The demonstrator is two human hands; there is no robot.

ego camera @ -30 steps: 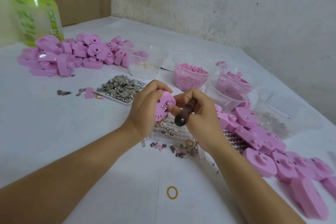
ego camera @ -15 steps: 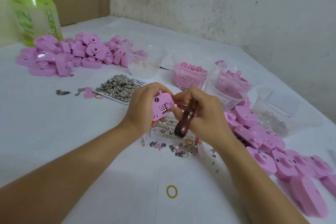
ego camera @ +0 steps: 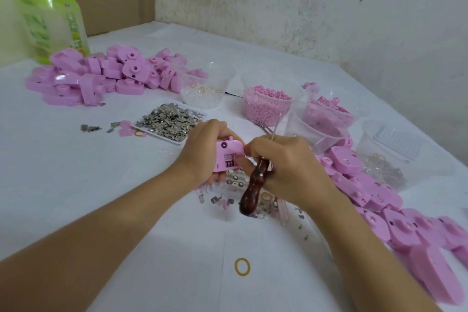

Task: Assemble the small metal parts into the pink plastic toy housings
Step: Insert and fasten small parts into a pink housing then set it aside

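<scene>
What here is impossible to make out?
Head view:
- Whether the thin rod above the right hand belongs to the wooden-handled tool: the hand hides the join.
- Metal pieces in the pink housing: too small; the left hand covers part of it.
- Green bottle label: blurred.

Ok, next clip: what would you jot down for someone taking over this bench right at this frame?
Left hand grips one pink housing, open side facing the camera, metal pieces visible inside.
Right hand grips the wooden-handled tool, fingertips at the housing.
Loose metal parts fill the tray behind the hands.
Housings lie in a far-left pile and a right-side pile; which is finished cannot be told.
Left: finish the held housing, then any unfilled ones.
</scene>
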